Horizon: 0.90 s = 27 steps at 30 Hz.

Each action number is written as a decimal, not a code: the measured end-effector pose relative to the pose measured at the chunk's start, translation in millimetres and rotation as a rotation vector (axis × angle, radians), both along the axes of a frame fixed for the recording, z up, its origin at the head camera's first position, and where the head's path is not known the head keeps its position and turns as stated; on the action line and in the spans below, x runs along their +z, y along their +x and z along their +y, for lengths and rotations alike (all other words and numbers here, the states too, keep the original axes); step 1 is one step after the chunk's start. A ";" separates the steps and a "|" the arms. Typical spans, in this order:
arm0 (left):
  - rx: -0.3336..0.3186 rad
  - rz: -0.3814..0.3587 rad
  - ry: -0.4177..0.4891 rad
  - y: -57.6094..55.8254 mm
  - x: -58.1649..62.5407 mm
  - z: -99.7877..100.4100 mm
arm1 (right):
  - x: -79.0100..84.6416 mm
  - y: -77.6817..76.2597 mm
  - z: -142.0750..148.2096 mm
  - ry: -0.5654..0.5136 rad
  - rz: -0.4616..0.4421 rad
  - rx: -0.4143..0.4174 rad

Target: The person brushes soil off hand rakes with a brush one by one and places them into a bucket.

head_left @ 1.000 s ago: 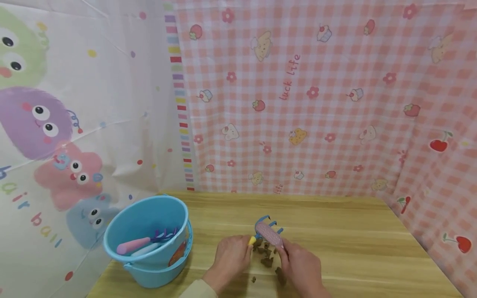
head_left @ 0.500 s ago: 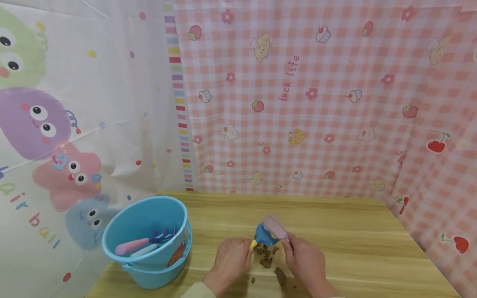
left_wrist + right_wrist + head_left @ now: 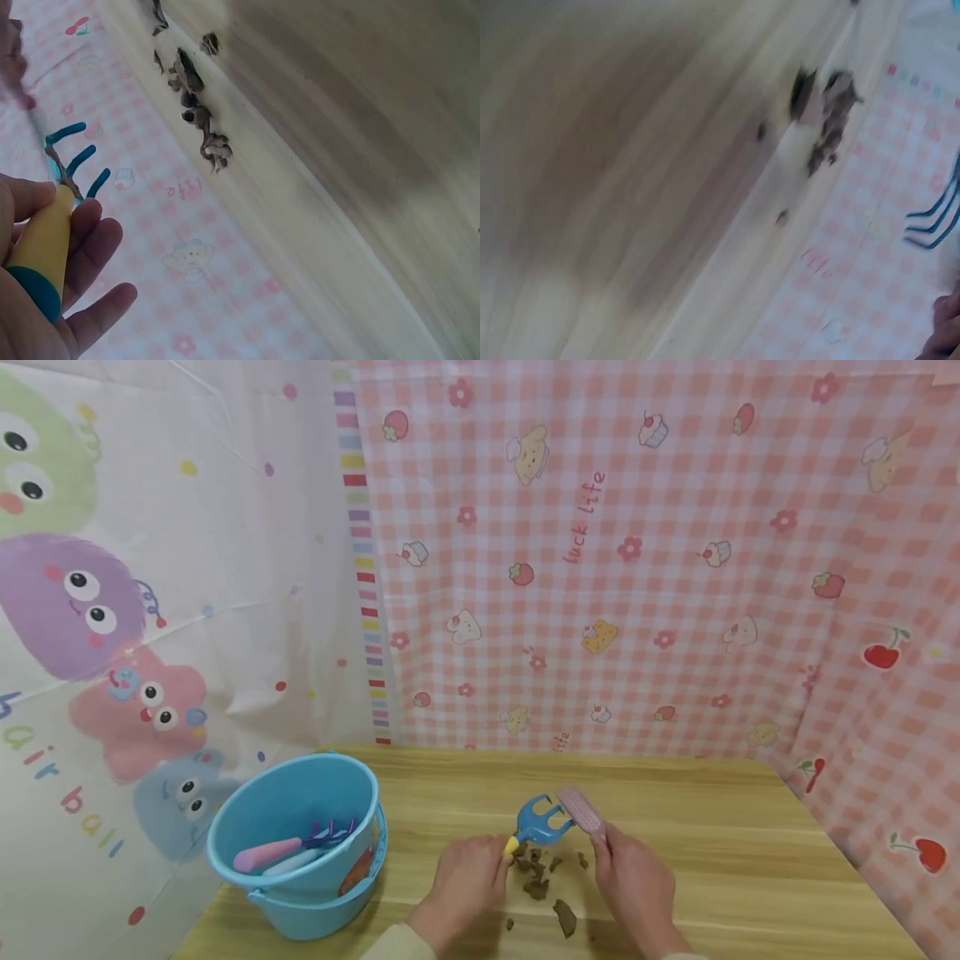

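Note:
My left hand [image 3: 467, 875] grips the yellow handle of a small blue hand rake [image 3: 537, 825], held up off the table. In the left wrist view, the thumb and fingers wrap the handle [image 3: 46, 244], the little finger looser. A pink brush [image 3: 581, 811] with a dotted back is held by its handle in my right hand [image 3: 637, 885]. Its head lies beside the rake's tines; whether they touch I cannot tell. Below the rake, several brown clumps [image 3: 536, 888] are scattered on the table, with a larger flat piece [image 3: 566, 918] nearer me. The right wrist view shows the rake tines [image 3: 934, 217] at its right edge.
On the left of the wooden table [image 3: 720, 843] stands a light blue bucket [image 3: 315, 910]. Inside lie a pink-handled purple rake [image 3: 270, 854] and a pale blue tool [image 3: 294, 862]. Patterned cloth [image 3: 600, 577] hangs behind and along both sides.
The brush has shifted right with my right hand, from over the rake's head to beside its tines. The rake has turned in my left hand, and its blue head shows more fully.

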<state>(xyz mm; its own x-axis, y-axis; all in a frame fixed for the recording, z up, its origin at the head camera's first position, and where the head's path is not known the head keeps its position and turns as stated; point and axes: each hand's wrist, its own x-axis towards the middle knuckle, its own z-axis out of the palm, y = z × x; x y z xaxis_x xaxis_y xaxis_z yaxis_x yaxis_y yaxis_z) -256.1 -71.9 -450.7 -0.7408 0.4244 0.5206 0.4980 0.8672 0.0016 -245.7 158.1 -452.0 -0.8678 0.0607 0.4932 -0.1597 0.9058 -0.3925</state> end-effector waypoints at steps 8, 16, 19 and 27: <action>0.041 -0.076 0.077 -1.7 4.9 -1.8 | -10.7 10.5 -19.7 0.099 0.338 0.077; 0.010 -0.192 0.209 0.4 4.6 -4.5 | -9.6 5.6 -7.0 0.034 0.222 -0.011; 0.011 -0.200 0.231 0.8 3.2 -4.5 | -7.9 6.0 -9.1 0.025 0.286 0.009; -0.005 -0.213 0.267 -1.5 2.7 -4.2 | -11.4 5.4 -18.0 0.089 0.490 0.108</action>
